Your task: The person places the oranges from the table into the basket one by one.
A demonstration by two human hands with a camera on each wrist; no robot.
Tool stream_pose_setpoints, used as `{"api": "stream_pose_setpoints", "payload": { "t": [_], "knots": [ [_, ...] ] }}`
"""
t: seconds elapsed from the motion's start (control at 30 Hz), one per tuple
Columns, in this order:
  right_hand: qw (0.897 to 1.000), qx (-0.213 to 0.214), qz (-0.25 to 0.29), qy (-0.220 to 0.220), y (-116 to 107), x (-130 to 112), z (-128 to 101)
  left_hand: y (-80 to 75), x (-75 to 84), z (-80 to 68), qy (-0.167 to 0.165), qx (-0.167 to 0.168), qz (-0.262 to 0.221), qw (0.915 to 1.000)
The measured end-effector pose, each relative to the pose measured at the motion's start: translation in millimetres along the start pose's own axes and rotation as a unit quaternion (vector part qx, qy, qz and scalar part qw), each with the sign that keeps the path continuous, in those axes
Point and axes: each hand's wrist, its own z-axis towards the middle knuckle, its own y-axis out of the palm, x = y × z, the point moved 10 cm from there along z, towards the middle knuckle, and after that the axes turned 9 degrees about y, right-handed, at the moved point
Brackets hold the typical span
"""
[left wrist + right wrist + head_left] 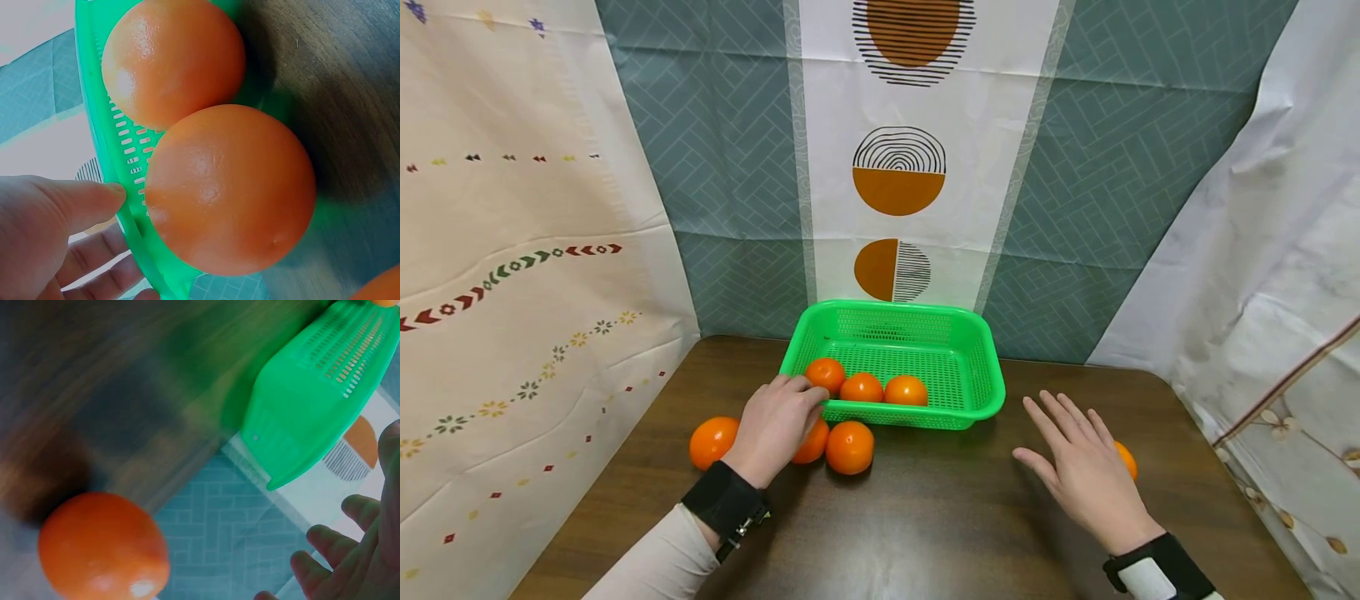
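Note:
A green plastic basket [958, 414] stands at the back of the table, with three oranges inside along its near side, one of them the left orange [825, 375]. My left hand [777, 429] is at the basket's front left corner. In the left wrist view its thumb [94, 203] lies against the rim, with the fingers on the rim's other side. Close by on the table are a front orange [850, 447], a partly hidden orange [811, 442] and a far-left orange [713, 442]. My right hand [1086, 475] is spread, holding nothing, beside a right orange [1126, 460].
The brown wooden table [925, 525] carries everything. A patterned cloth [737, 192] hangs just behind the basket, a cream cloth [535, 333] hangs on the left, and a white cloth [1247, 275] on the right.

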Motion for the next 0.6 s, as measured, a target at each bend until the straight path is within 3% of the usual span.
{"api": "stream_pose_setpoints", "payload": {
  "t": [0.6],
  "knots": [
    [0.999, -0.002, -0.020, 0.030, 2, 29, -11, 0.3, 0.8, -0.4, 0.002, -0.001, 0.002, 1.0000]
  ]
}}
